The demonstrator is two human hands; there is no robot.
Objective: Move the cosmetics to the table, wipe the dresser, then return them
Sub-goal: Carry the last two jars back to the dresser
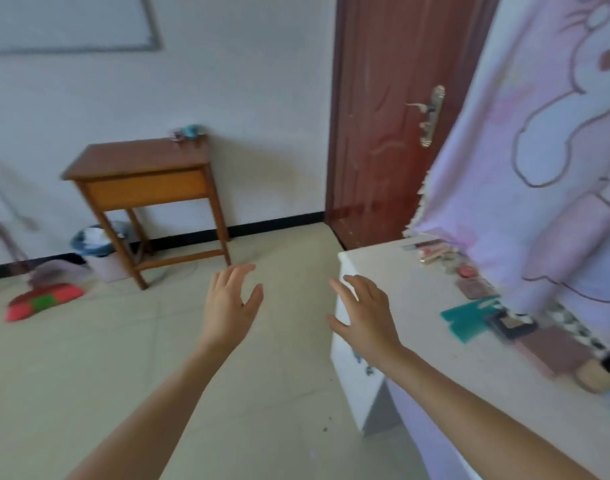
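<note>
1. Cosmetics (511,323) lie in a row along the back edge of the worktop (414,299) of the dresser (352,344), at the far right, well apart from both hands.
2. At far left a red and green broom head (44,301) rests on the floor (289,410), near a bin (99,244).
3. Beside the bin a wooden table (141,161) stands against the wall. A small teal item (191,131) sits on its back right corner, too blurred to identify.
4. In the middle, the left hand (232,299) is held over the floor, back up, fingers spread, holding nothing.
5. Just beside it, the right hand (366,317) is over the dresser's near left corner, fingers spread too and holding nothing. I cannot tell whether it touches the worktop.
6. Behind the dresser is a brown door (383,116) with a metal handle (433,116).
7. Among the cosmetics are a red pot (466,271), a flat teal piece (470,318) and a brown palette (553,355). A pink cloth (556,150) hangs behind them, its lower edge reaching the row.
</note>
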